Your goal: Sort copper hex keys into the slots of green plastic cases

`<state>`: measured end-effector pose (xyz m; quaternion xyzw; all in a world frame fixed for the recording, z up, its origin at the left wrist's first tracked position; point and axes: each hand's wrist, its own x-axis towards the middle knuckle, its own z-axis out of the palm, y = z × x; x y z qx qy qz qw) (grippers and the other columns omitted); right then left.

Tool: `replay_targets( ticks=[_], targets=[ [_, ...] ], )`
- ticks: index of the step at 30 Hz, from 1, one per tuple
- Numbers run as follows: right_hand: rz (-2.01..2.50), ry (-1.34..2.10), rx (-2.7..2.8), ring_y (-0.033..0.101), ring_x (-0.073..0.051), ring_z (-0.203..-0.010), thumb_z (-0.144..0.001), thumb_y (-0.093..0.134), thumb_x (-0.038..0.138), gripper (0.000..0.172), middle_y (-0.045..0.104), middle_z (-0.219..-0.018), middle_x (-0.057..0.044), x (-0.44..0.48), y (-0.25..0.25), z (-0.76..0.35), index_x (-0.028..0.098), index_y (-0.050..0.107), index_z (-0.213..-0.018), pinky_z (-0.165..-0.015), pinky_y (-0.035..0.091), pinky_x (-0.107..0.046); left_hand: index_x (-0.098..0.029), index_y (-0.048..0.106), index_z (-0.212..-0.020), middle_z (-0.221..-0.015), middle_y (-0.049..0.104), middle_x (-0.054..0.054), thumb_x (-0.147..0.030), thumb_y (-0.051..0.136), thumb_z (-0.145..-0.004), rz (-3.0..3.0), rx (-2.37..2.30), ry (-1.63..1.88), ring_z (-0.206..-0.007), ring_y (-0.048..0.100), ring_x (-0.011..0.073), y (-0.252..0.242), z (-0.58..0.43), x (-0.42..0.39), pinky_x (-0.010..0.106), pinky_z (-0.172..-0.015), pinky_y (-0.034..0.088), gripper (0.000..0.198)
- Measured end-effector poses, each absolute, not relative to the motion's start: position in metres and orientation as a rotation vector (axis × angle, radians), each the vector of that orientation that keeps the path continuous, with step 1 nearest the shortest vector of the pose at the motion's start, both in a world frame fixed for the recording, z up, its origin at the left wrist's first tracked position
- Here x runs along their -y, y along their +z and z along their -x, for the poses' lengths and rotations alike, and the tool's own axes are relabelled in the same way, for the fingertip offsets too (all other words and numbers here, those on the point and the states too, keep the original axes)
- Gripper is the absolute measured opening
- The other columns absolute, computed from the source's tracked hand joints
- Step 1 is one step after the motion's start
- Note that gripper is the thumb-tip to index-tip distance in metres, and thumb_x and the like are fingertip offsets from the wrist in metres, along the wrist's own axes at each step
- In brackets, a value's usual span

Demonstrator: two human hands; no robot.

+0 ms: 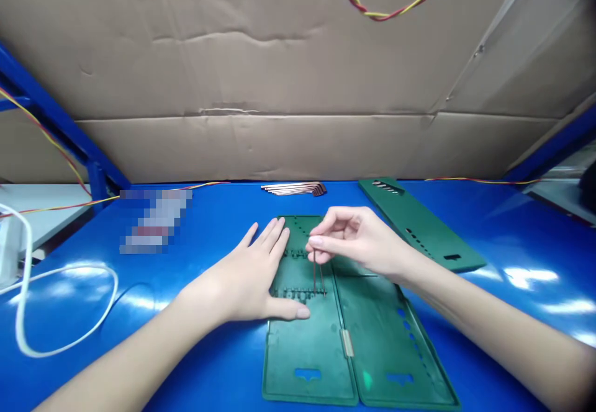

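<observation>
An opened green plastic hex key case point(310, 350) lies flat, its two halves joined along a hinge. Across its left half my left hand point(258, 272) rests with fingers stretched, thumb near the row of clips point(298, 294). Above that half, my right hand point(347, 238) pinches a thin copper-coloured hex key point(314, 275) between thumb and fingertips. The key points down and its lower end is at the clips' right end. A second thin rod point(322, 282) runs close beside it; whether my fingers touch that one I cannot tell.
Behind the case lies a row of copper-coloured hex keys point(295, 188). Another green case point(428, 232) is at the right. A blurred-out packet point(156, 223) and a white cable point(69, 269) are at the left. Cardboard point(279, 77) walls the back of the blue table point(209, 362).
</observation>
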<state>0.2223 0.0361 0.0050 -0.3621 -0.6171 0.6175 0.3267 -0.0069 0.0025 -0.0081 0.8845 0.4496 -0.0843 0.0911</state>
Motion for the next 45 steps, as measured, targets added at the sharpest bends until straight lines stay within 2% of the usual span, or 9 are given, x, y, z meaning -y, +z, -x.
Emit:
replay_targets(
  ticks=[9,15,18,23,27,32,36,40,45],
  targets=[
    [1.112,1.401,1.284,0.077,-0.023,-0.092,-0.066,0.092,0.036,0.039,0.079,-0.087,-0.008,-0.068,-0.008,-0.237,0.018,0.067,-0.088,-0.094,0.062,-0.038,0.000,0.010,-0.162,-0.164,-0.007,0.020,-0.097,0.032,-0.080,-2.625,-1.359,-0.278,-0.154,-0.005,0.0367,-0.007,0.006,-0.002,0.055,-0.125,0.005,0.129],
    [1.069,1.242,1.345,0.076,-0.025,-0.095,-0.061,0.094,0.041,0.044,0.078,-0.088,-0.008,-0.106,-0.020,-0.235,0.017,0.068,-0.087,-0.094,0.062,-0.041,-0.003,0.016,-0.162,-0.165,0.000,0.021,-0.096,0.040,-0.079,-2.608,-1.372,-0.233,-0.154,0.001,0.0387,-0.006,0.006,-0.001,0.054,-0.124,0.011,0.127],
    [1.116,1.072,1.495,0.076,-0.023,-0.090,-0.069,0.089,0.037,0.035,0.076,-0.093,-0.008,-0.125,-0.026,-0.227,0.017,0.067,-0.087,-0.088,0.063,-0.039,-0.002,0.016,-0.162,-0.165,-0.001,0.021,-0.096,0.039,-0.080,-2.606,-1.367,-0.235,-0.154,0.001,0.0385,-0.005,0.006,-0.001,0.055,-0.124,0.010,0.127],
    [1.162,0.728,1.892,0.073,-0.017,-0.077,-0.087,0.068,0.019,0.005,0.074,-0.087,-0.005,-0.141,-0.027,-0.213,0.016,0.067,-0.090,-0.076,0.058,-0.030,-0.004,0.016,-0.162,-0.165,0.000,0.021,-0.097,0.038,-0.079,-2.616,-1.353,-0.194,-0.154,0.001,0.0385,-0.006,0.007,-0.002,0.057,-0.124,0.011,0.127],
    [1.115,0.285,2.302,0.066,-0.017,-0.087,-0.093,0.059,0.011,0.015,0.074,-0.095,-0.009,-0.139,-0.024,-0.206,0.014,0.073,-0.096,-0.086,0.050,-0.030,-0.002,0.012,-0.162,-0.164,-0.006,0.020,-0.098,0.035,-0.079,-2.615,-1.360,-0.234,-0.154,-0.004,0.0366,-0.008,0.007,-0.003,0.054,-0.125,0.007,0.128],
    [1.200,-0.089,2.590,0.057,-0.020,-0.096,-0.103,0.045,0.017,0.029,0.067,-0.103,-0.012,-0.138,-0.029,-0.201,0.013,0.074,-0.108,-0.087,0.043,-0.030,-0.003,0.010,-0.162,-0.164,-0.008,0.019,-0.099,0.031,-0.078,-2.612,-1.354,-0.243,-0.154,-0.005,0.0356,-0.008,0.008,-0.003,0.053,-0.125,0.005,0.130],
    [1.171,-0.151,2.666,0.055,-0.021,-0.098,-0.104,0.043,0.016,0.030,0.066,-0.106,-0.013,-0.141,-0.031,-0.200,0.012,0.072,-0.108,-0.087,0.042,-0.030,-0.003,0.011,-0.162,-0.165,-0.006,0.019,-0.098,0.033,-0.079,-2.612,-1.360,-0.233,-0.154,-0.003,0.0367,-0.008,0.007,-0.003,0.054,-0.125,0.007,0.129],
    [1.256,-0.022,2.628,0.057,-0.021,-0.102,-0.104,0.041,0.016,0.031,0.066,-0.109,-0.013,-0.138,-0.028,-0.199,0.013,0.072,-0.104,-0.090,0.043,-0.028,-0.003,0.013,-0.162,-0.165,0.000,0.020,-0.097,0.036,-0.079,-2.623,-1.343,-0.192,-0.154,0.001,0.0384,-0.008,0.008,-0.002,0.056,-0.124,0.010,0.127],
    [1.371,0.002,2.570,0.061,-0.020,-0.092,-0.103,0.043,0.019,0.028,0.067,-0.107,-0.012,-0.132,-0.023,-0.198,0.013,0.070,-0.109,-0.082,0.046,-0.028,-0.002,0.013,-0.162,-0.165,-0.002,0.020,-0.098,0.035,-0.079,-2.620,-1.356,-0.207,-0.154,0.001,0.0387,-0.009,0.008,-0.002,0.054,-0.125,0.008,0.129]
  ],
)
